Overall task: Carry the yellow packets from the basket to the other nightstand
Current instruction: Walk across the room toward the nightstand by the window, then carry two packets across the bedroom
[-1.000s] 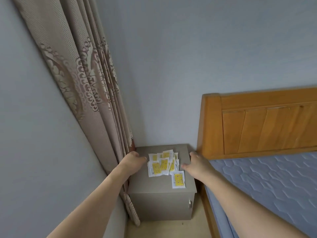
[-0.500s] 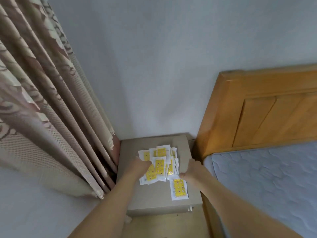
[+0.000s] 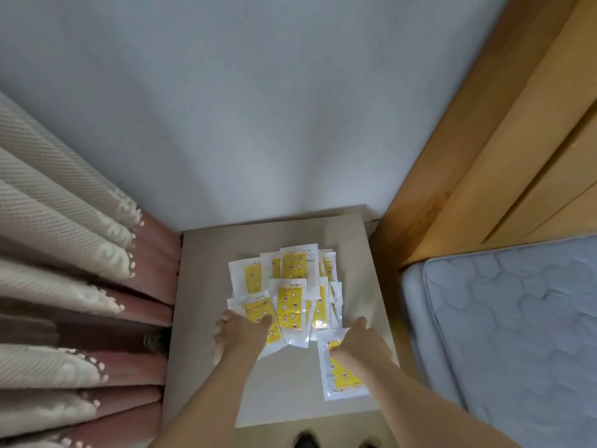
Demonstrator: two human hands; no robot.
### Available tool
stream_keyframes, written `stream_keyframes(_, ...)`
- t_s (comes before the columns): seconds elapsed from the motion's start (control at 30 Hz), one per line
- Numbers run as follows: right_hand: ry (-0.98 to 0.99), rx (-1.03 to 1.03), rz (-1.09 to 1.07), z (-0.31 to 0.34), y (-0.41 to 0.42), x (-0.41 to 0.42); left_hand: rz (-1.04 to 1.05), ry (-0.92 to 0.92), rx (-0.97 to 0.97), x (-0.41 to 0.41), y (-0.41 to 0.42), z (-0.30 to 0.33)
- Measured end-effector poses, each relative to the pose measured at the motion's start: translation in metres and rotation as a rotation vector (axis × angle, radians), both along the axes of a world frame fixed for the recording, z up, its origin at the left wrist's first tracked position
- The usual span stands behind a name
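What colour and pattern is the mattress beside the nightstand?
Pale blue-grey, quilted in a hexagon pattern, on the mattress; the head view shows it.

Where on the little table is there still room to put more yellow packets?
The nightstand is bare in three places: a strip along the curtain side, a band at the back by the wall, and a strip on the bed side. The middle is crowded with the yellow packets, and the left hand and right hand are there too.
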State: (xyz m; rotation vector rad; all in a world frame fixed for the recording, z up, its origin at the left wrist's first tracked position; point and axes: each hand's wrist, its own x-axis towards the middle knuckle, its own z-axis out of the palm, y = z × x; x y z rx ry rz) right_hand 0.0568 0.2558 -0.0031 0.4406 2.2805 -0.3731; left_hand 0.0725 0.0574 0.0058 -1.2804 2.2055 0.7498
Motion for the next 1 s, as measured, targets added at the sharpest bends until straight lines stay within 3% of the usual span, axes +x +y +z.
stream_keyframes(0.4,0.103,0.073,-0.045,-0.045,-0.012,0.003,0.065,-0.035,-0.062,-0.007,0.0,-0.044)
stream_keyframes(0.6,0.034,-0.047,-0.15,-0.051,-0.011,0.003,0.169,0.043,0.006,-0.008,-0.001,-0.052)
stream_keyframes(0.8,-0.007,-0.211,-0.241,-0.037,-0.012,-0.002,0.339,0.005,0.081,-0.006,0.0,-0.049)
stream_keyframes(1.0,-0.065,-0.29,-0.316,-0.027,-0.003,-0.005,0.311,0.151,0.077,0.014,-0.004,-0.04)
